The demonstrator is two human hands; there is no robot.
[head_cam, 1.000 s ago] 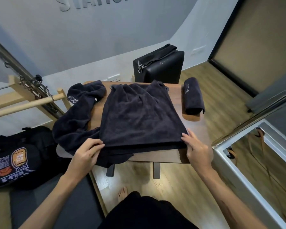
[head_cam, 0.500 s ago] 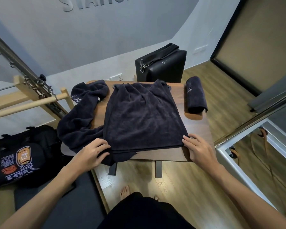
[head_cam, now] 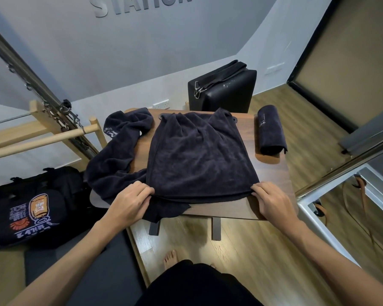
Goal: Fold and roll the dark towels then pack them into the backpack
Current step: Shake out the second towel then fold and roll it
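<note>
**A:** What do you see from the head camera?

**B:** I see a big dark towel [head_cam: 199, 155] lying folded flat in the middle of the frame, on the brown counter [head_cam: 272, 204]. My left hand [head_cam: 128, 202] is at its near left corner. My right hand [head_cam: 272, 202] is at its near right corner.

**A:** What are the fingers doing?

**B:** The left fingers [head_cam: 145, 192] are curled and pinching the towel's near edge. The right fingers [head_cam: 258, 191] are curled onto that edge too, pinching the corner.

**A:** Are there more towels?

**B:** Yes. A rolled towel [head_cam: 271, 131] sits on the counter at the right of the frame, apart from the big one. A messy towel [head_cam: 117, 155] lies in a heap on the left side of the counter, and part of it hangs off the edge.

**A:** Where is the backpack?

**B:** The backpack [head_cam: 29, 206] is at the lower left of the frame, down beside the counter. It is black with a picture on it. A black box [head_cam: 226, 93] stands behind the counter, near the top middle.
</note>
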